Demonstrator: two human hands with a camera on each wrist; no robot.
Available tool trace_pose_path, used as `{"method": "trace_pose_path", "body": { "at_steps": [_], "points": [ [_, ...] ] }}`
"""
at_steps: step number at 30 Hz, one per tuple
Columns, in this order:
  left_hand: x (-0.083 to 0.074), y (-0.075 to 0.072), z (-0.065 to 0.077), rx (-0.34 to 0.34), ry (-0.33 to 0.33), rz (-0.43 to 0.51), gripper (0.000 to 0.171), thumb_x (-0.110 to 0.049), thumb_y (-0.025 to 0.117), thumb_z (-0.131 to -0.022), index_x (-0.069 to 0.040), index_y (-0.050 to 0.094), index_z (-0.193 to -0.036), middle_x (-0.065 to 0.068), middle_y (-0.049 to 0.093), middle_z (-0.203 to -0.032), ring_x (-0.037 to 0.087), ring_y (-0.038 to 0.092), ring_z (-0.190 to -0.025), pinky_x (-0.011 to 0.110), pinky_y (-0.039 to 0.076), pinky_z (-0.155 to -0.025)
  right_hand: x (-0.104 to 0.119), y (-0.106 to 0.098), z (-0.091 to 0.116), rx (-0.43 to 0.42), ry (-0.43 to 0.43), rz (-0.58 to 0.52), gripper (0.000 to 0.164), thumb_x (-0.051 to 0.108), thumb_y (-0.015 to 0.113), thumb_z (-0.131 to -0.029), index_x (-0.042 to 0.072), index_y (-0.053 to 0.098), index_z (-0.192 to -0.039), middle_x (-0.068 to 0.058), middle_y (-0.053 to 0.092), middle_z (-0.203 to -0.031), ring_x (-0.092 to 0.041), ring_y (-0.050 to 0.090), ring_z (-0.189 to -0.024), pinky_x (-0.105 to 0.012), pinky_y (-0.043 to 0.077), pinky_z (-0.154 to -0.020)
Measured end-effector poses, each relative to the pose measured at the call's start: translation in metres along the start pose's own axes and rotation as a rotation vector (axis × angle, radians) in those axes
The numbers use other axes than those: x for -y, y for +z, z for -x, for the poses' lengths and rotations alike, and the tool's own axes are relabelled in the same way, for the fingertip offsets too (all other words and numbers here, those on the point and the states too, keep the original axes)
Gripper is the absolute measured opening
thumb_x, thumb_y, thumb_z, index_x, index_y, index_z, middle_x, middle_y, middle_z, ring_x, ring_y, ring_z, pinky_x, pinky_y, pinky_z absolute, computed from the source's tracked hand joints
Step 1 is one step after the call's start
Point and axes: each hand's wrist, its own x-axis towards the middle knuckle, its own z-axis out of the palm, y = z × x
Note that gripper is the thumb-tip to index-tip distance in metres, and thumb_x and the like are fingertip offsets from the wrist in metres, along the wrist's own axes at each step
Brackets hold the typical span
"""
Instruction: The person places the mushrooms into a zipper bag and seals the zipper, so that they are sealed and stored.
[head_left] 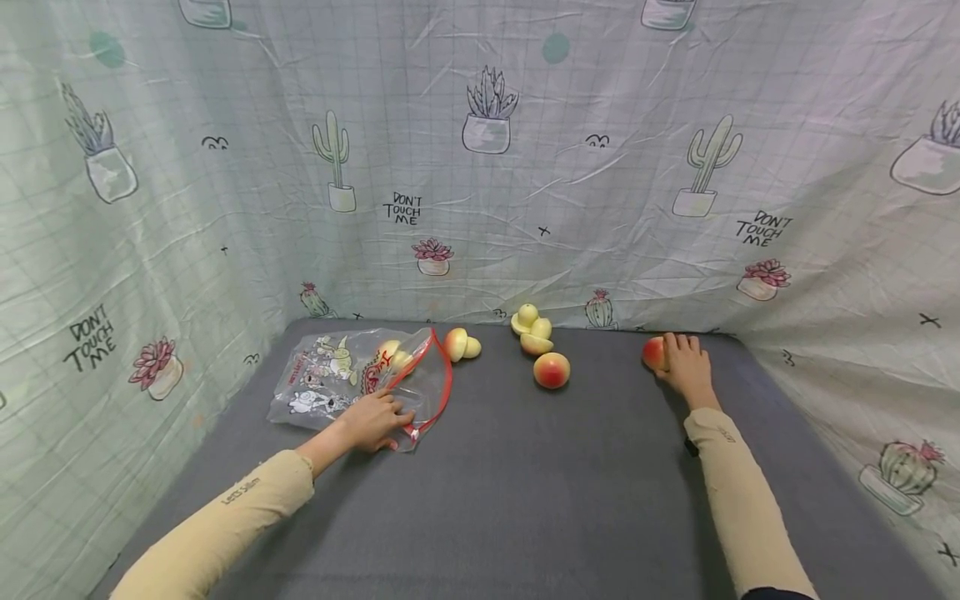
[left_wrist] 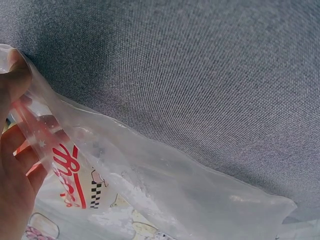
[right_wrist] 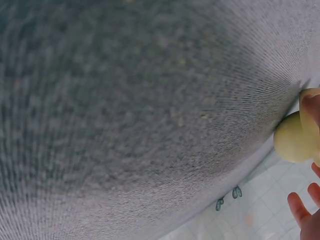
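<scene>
My left hand (head_left: 375,419) is at the mouth of a clear zip bag (head_left: 311,400) with red trim and printed cartoon figures. In the left wrist view, its thumb and fingers pinch the bag's edge (left_wrist: 145,155). One toy mushroom (head_left: 396,357) shows through the plastic near the opening. At the far right, my right hand (head_left: 688,367) grips another toy mushroom (head_left: 654,354) with a red-and-yellow cap. Its pale yellow stem (right_wrist: 292,137) shows in the right wrist view, where most of the hand is cut off.
Beside the bag's mouth lies a toy mushroom (head_left: 454,344) on its side. Mid-table, two upturned mushrooms (head_left: 536,342) rest close together, with a red-and-yellow cap (head_left: 551,371) in front. A cactus-print curtain (head_left: 487,208) surrounds the grey table (head_left: 525,500) at the back and sides.
</scene>
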Motion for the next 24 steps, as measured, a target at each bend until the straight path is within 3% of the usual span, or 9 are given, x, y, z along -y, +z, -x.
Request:
{"method": "trace_pose_path", "body": {
  "at_steps": [7,24],
  "points": [
    [0.000,0.000,0.000,-0.001,0.000,0.009,0.052,-0.047,0.065,-0.071,-0.016,0.059,-0.112,0.003,0.062,-0.090,0.021,0.059,-0.083,0.038,0.042,-0.087,-0.003,0.003,0.001,-0.009,-0.014,-0.038,0.063,0.017,0.076,-0.063,-0.003,0.035,-0.106,-0.029,0.048,-0.104,-0.044,0.039,-0.101,-0.057,0.038,-0.073],
    [0.000,0.000,0.000,0.004,-0.012,-0.002,0.052,-0.048,0.065,-0.071,-0.016,0.059,-0.112,0.002,0.063,-0.090,0.021,0.058,-0.082,0.037,0.042,-0.085,-0.004,-0.001,0.010,-0.070,-0.104,-0.037,0.067,0.022,0.075,-0.060,-0.002,0.038,-0.111,-0.026,0.048,-0.103,-0.046,0.042,-0.096,-0.057,0.036,-0.069]
  ]
}}
